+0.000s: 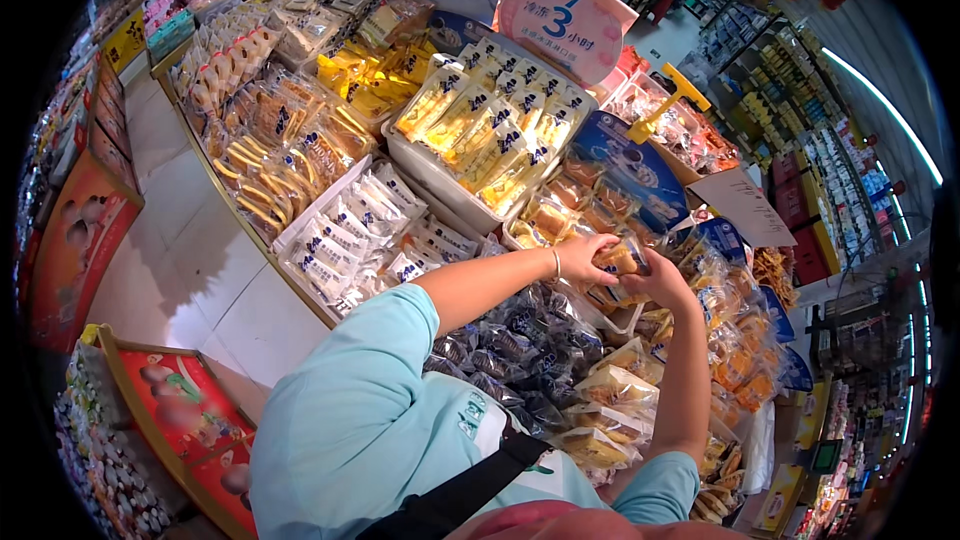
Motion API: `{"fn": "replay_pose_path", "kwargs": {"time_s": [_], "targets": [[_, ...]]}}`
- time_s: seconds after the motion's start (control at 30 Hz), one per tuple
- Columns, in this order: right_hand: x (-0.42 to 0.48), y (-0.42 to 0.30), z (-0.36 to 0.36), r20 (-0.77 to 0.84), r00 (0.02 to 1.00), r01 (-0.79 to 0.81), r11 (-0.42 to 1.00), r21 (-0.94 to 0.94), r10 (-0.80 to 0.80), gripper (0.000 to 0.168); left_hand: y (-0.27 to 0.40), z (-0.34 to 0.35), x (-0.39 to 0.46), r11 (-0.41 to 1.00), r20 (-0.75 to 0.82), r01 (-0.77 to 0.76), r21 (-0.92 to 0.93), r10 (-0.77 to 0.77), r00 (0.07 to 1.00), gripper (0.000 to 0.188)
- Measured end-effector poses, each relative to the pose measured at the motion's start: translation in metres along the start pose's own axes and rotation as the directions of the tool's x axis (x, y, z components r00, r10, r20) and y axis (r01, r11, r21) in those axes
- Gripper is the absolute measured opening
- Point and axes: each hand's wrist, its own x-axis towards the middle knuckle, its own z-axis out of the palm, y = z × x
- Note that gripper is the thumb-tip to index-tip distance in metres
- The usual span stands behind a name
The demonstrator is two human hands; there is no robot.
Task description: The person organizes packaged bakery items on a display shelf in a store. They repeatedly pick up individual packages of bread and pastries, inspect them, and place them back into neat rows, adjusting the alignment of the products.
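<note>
A clear-wrapped small cake (622, 258) is held between my two hands above a bin of similar cakes. My left hand (587, 258), with a thin bracelet at the wrist, grips its left side. My right hand (660, 279) has hold of its right side, and the fingers partly hide the wrapper. Just beyond my hands are wrapped golden cakes (551, 216) in a pale bin. Nearer my body lie dark packaged pastries (517, 345), beside wrapped pale cake slices (611, 431).
A white tub (442, 180) of upright packaged pastries stands ahead. White sachets (349, 229) fill a tray at left. A yellow scoop-like tool (667, 106) and a handwritten card (742, 206) stick up at right. Tiled floor (217, 262) runs along the display's left edge.
</note>
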Motion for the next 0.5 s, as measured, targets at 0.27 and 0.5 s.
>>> {"fn": "replay_pose_path", "kwargs": {"time_s": [0.27, 0.5], "targets": [[0.051, 0.036, 0.041, -0.119, 0.991, 0.014, 0.810, 0.586, 0.068, 0.036, -0.057, -0.034, -0.001, 0.997, -0.111, 0.069, -0.038, -0.073, 0.991, 0.071], [0.042, 0.062, 0.080, -0.077, 0.977, -0.211, 0.840, -0.499, 0.200, 0.081, -0.041, -0.037, -0.011, 0.949, -0.372, 0.309, 0.066, -0.264, 0.890, 0.071]]}}
